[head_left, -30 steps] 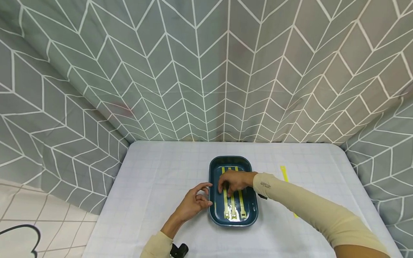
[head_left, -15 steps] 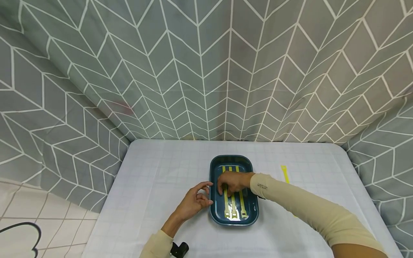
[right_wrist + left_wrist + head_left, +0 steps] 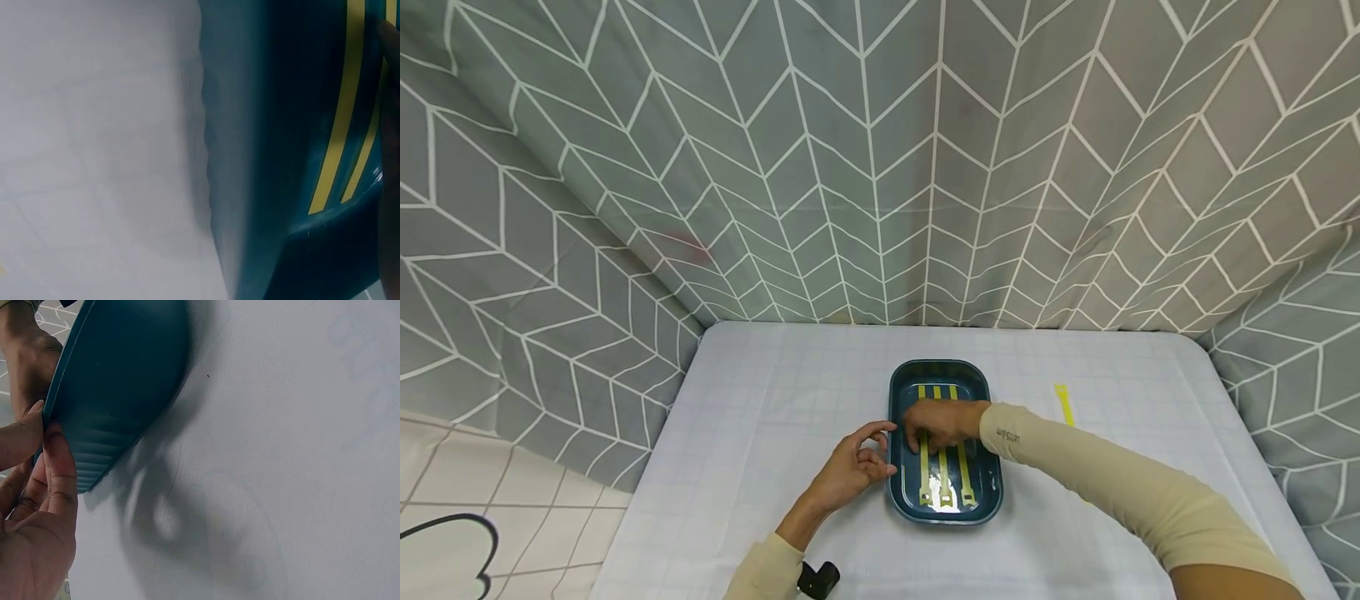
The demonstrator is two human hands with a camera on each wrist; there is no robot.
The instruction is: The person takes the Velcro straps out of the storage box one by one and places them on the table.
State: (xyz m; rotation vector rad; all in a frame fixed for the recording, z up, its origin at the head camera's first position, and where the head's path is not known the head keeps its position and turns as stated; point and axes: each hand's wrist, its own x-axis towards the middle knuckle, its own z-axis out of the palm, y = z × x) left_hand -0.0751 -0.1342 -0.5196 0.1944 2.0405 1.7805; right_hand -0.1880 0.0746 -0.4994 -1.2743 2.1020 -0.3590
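A dark teal tray (image 3: 906,483) stands on the white cloth with three yellow cable straps (image 3: 964,475) laid lengthwise in it, their wider slotted heads toward me. My left hand (image 3: 850,471) pinches the tray's left rim; in the left wrist view the thumb and a finger meet across the edge of the tray (image 3: 119,369). Reaching in from the right, my right hand (image 3: 946,421) has finger and thumb bent down on either side of the leftmost strap (image 3: 925,479). The right wrist view shows a dark finger (image 3: 392,47) overlapping one strap; the other fingertips are hidden.
Another yellow strap (image 3: 1064,404) lies on the cloth right of the tray, partly covered by my right sleeve (image 3: 1097,467). A patterned grey curtain (image 3: 902,167) rises behind the table's far edge and along both sides.
Both hands stay almost where they were, the left at the rim and the right over the straps. The right hand has shifted very slightly to the left.
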